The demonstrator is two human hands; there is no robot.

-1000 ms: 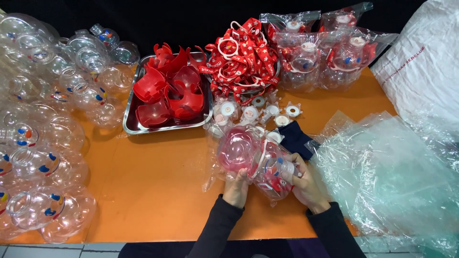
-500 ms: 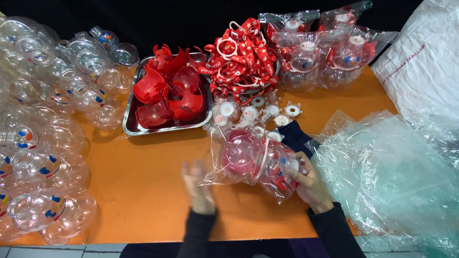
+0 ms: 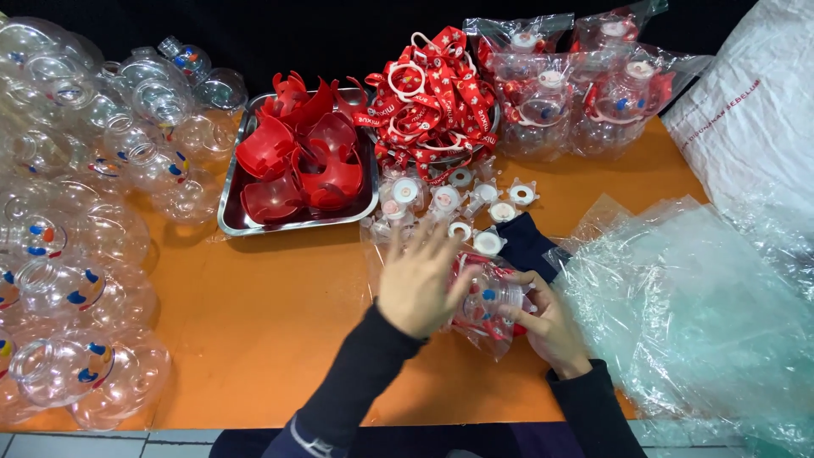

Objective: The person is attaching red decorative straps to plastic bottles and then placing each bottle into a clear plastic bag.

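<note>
Left hand (image 3: 421, 280), fingers spread flat and gripping nothing, presses on top of a bagged clear bottle (image 3: 490, 298) with red parts, which lies on the orange tabletop (image 3: 271, 322) near its front edge. Right hand (image 3: 547, 315) cups the bottle's other side, curled around the wrapper. Just behind lie small white caps (image 3: 458, 199); further back, a steel tray (image 3: 231, 222) of red holders. Loose plastic bags (image 3: 695, 305) pile at right, empty clear bottles (image 3: 76, 212) at left.

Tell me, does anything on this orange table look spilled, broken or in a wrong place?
Nothing stands out. The clear bottles lie loosely heaped at the left, and the red holders stay inside the steel tray. The white caps are scattered but together. Both hands, left hand and right hand, are on a bagged bottle.
</note>
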